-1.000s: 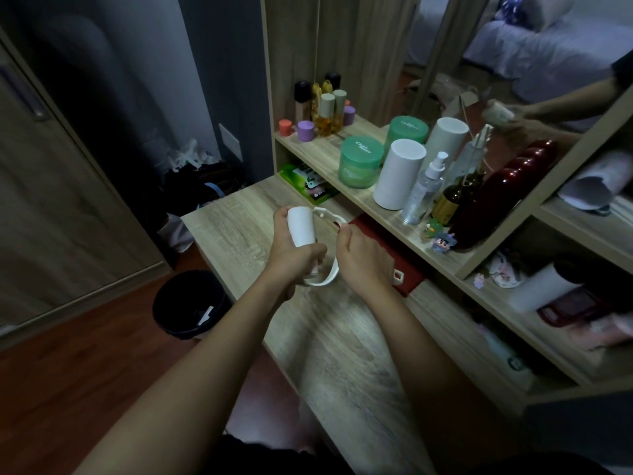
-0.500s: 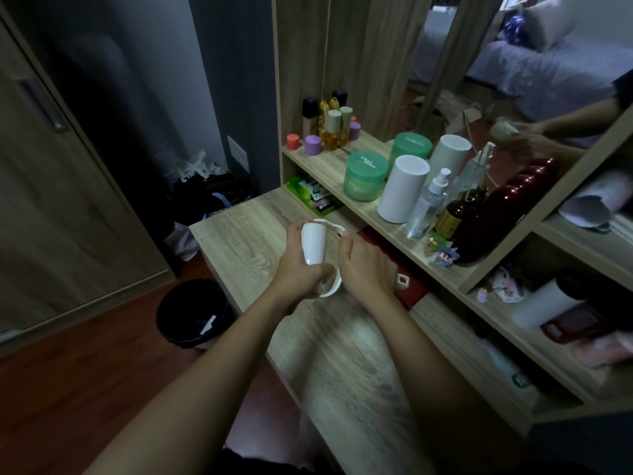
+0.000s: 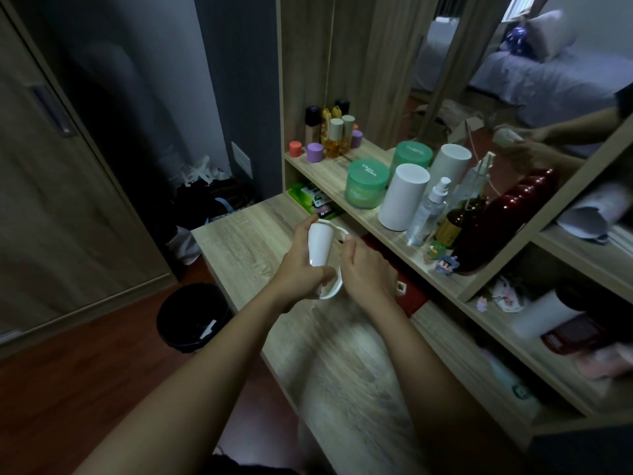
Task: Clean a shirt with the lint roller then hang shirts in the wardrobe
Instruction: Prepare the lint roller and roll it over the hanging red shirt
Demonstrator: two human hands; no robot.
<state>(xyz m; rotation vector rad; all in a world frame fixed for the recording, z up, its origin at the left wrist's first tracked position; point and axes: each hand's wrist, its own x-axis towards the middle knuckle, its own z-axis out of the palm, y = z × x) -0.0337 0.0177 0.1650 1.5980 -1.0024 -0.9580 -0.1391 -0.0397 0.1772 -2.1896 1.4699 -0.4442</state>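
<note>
We find the lint roller (image 3: 320, 246) in both hands above the table (image 3: 246, 234), just in front of the cluttered shelf (image 3: 337, 176). The left hand (image 3: 301, 269) is wrapped round the lower part of the white roll. The right hand (image 3: 368, 272) sits just beside it, thumb lying on the white handle loop (image 3: 333, 292) and fingers curled down over that loop. We judge that it grips there, though its fingertips are hidden.

The roll stands nearly upright, its long axis running from the wrists up and away toward the shelf, its free end on top. So the roll lies on the left hand's side and the handle on the right hand's. To roll over cloth, we think the tool must pass to a single grip on the handle, and there the right hand is the nearer.

We see no shirt here. A wooden door (image 3: 51, 200) at the left may be the wardrobe, well apart from the hands.
</note>
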